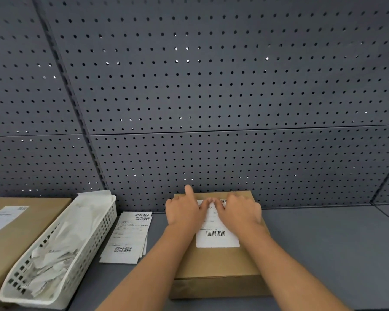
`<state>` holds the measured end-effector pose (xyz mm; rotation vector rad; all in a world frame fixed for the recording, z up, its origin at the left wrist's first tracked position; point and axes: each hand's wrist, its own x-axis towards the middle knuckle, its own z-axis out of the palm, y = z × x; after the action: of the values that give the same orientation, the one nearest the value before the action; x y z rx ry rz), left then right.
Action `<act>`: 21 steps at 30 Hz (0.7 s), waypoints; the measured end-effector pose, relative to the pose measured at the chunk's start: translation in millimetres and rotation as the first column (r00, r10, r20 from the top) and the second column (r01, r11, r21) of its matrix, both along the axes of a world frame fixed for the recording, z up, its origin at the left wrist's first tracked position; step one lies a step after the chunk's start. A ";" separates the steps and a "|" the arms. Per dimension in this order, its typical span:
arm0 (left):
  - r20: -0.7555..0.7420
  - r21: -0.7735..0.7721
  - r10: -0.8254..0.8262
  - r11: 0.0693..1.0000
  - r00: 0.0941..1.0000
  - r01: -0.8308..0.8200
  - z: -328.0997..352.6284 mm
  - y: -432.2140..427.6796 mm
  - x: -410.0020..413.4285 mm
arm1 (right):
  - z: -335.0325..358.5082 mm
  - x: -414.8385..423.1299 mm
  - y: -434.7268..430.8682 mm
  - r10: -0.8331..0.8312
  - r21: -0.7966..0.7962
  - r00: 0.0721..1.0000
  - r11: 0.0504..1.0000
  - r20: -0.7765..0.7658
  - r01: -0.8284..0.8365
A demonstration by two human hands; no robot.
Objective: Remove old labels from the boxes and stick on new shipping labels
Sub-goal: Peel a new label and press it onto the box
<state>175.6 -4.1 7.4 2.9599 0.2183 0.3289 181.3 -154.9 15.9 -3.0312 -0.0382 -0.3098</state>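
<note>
Two hands are pressed on a white paper label with black barcodes (217,240), stuck on a flat brown cardboard box (216,265) in the lower middle of the frame. The fingers of the left hand (184,212) and right hand (240,213) are stretched out, gripping nothing. More white labels (128,236) are stacked on the grey surface (323,254), left of the box.

left hand (184,213): palm down, flat | right hand (241,213): palm down, flat

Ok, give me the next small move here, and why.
The left hand and right hand press only the far end of the label onto the box; its near barcode end lies untouched. So probably sweep them back toward you along it.
</note>
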 end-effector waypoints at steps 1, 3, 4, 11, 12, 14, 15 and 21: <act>0.003 0.003 0.004 1.000 1.000 -0.004 -0.5 0.9 1.2 | 0.1 0.4 -0.2 0.000 0.002 1.000 1.000 -0.003 0.000; 0.007 0.006 0.012 1.000 1.000 -0.012 -1.5 2.7 3.8 | -0.1 1.1 -2.6 0.007 0.019 1.000 1.000 -0.003 -0.007; 0.011 0.004 0.018 1.000 1.000 -0.018 -1.8 3.9 4.9 | 0.1 1.3 -3.8 0.013 0.027 1.000 1.000 -0.001 -0.013; 0.050 -0.059 0.012 0.998 0.999 -0.009 -11.4 7.0 11.8 | 3.5 2.1 -7.0 -0.013 0.150 1.000 0.989 -0.021 0.016; 0.053 -0.052 0.015 0.999 0.998 -0.012 -11.8 7.0 12.0 | 4.2 2.4 -7.3 -0.028 0.161 0.999 0.986 -0.024 0.031; 0.055 -0.046 0.022 0.999 0.998 -0.020 -11.2 7.5 12.3 | 7.0 2.0 -7.8 -0.057 0.142 0.998 0.988 -0.030 0.060; 0.053 -0.050 0.028 0.998 0.998 -0.025 -10.4 7.8 12.0 | 8.3 1.6 -7.7 -0.062 0.131 0.997 0.989 -0.038 0.067; 0.038 -0.085 0.030 0.996 0.999 -0.027 -5.1 6.6 12.6 | 9.6 -2.8 -5.1 -0.009 0.160 0.999 0.987 0.033 0.003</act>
<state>188.2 2.6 2.3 2.8665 0.2632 0.3718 178.5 -160.0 25.5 -2.8680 -0.0064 -0.3464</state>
